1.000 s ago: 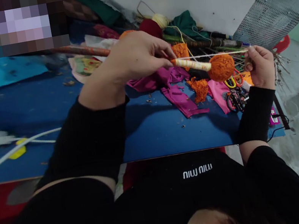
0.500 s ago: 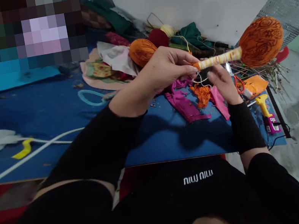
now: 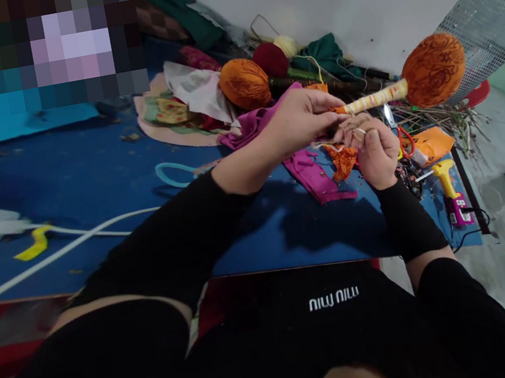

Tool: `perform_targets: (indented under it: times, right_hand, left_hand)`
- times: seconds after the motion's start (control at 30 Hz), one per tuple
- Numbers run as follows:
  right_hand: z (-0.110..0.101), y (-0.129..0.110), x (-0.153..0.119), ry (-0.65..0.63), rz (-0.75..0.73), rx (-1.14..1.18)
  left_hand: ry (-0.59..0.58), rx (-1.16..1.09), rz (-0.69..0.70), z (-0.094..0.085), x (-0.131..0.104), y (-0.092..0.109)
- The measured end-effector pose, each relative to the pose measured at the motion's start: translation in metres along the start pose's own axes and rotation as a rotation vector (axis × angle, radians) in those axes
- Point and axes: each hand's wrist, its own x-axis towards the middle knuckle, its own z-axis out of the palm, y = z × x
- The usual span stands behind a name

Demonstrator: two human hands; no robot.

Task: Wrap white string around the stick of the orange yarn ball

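My left hand (image 3: 305, 116) pinches the bare end of a maraca-shaped piece. Its round head (image 3: 434, 69) is covered in orange patterned cloth and points up to the right. Pale yellow yarn with orange flecks wraps its handle (image 3: 376, 99); orange cloth shows at the pinched end. Just below the handle, my right hand (image 3: 376, 147) is closed, thumb pressed to the fingers, on a thin pale strand of yarn (image 3: 360, 131). Part of that strand is hidden by the fingers. Beneath both hands lie an orange cloth scrap (image 3: 343, 163) and a magenta cloth strip (image 3: 314, 181).
Another orange cloth-covered ball (image 3: 244, 83), a dark red ball (image 3: 269, 60) and a cream yarn ball (image 3: 286, 46) lie at the back. Red-handled scissors (image 3: 404, 139), a yellow glue gun (image 3: 444, 176) and a purple power strip (image 3: 459, 210) sit right. A white cable (image 3: 80, 239) crosses the left.
My right hand has closed on the yarn below the handle; its fingers were looser before. The orange head has shifted slightly left, and my left hand slightly right.
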Motion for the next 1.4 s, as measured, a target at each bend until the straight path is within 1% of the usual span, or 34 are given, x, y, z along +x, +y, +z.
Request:
perform_targets:
  times: [0.1,0.2,0.3,0.47,0.63,0.77,0.83,0.9,0.93,1.0,1.07,1.17,1.3,1.4]
  right_hand:
    - [0.003,0.001,-0.003,0.044,-0.021,0.013]
    - [0.003,-0.004,-0.007,0.021,-0.063,-0.07]
    - [0.005,-0.011,-0.011,-0.013,-0.094,-0.164]
    - [0.012,-0.015,-0.012,-0.068,-0.21,-0.338]
    - [0.011,-0.013,-0.01,-0.091,-0.257,-0.424]
    - [0.008,-0.014,-0.008,-0.129,-0.227,-0.462]
    - [0.005,-0.016,-0.007,-0.085,-0.232,-0.485]
    - [0.001,-0.018,-0.006,-0.034,-0.236,-0.522]
    - [-0.002,-0.019,-0.004,-0.037,-0.224,-0.536]
    - [-0.01,-0.022,0.0,-0.092,-0.159,-0.525]
    - [-0.017,-0.025,0.006,-0.148,-0.06,-0.464]
    - [-0.027,-0.028,0.014,-0.166,0.058,-0.368]
    - [-0.035,-0.026,0.019,-0.147,0.117,-0.318]
    - [-0.037,-0.022,0.019,-0.122,0.099,-0.316]
  left_hand:
    - [0.023,0.05,0.042,0.009,0.002,-0.009]
    - [0.067,0.036,0.06,0.016,0.003,-0.015]
    - [0.103,-0.01,0.032,0.02,0.003,-0.016]
    - [0.076,-0.032,-0.025,0.021,0.002,-0.016]
    - [0.039,-0.042,-0.039,0.017,0.004,-0.017]
    - [0.013,-0.035,-0.034,0.007,0.004,-0.013]
    - [0.001,-0.009,-0.024,0.0,0.004,-0.01]
    - [0.02,0.04,-0.004,-0.006,0.005,-0.008]
    - [0.036,0.073,0.009,-0.008,0.006,-0.007]
    - [0.068,0.154,0.038,-0.01,0.008,-0.009]
    - [0.082,0.239,0.064,-0.009,0.009,-0.011]
    - [0.113,0.367,0.107,-0.005,0.007,-0.016]
    - [0.129,0.569,0.178,0.0,-0.001,-0.015]
    - [0.123,0.722,0.183,0.003,-0.007,-0.01]
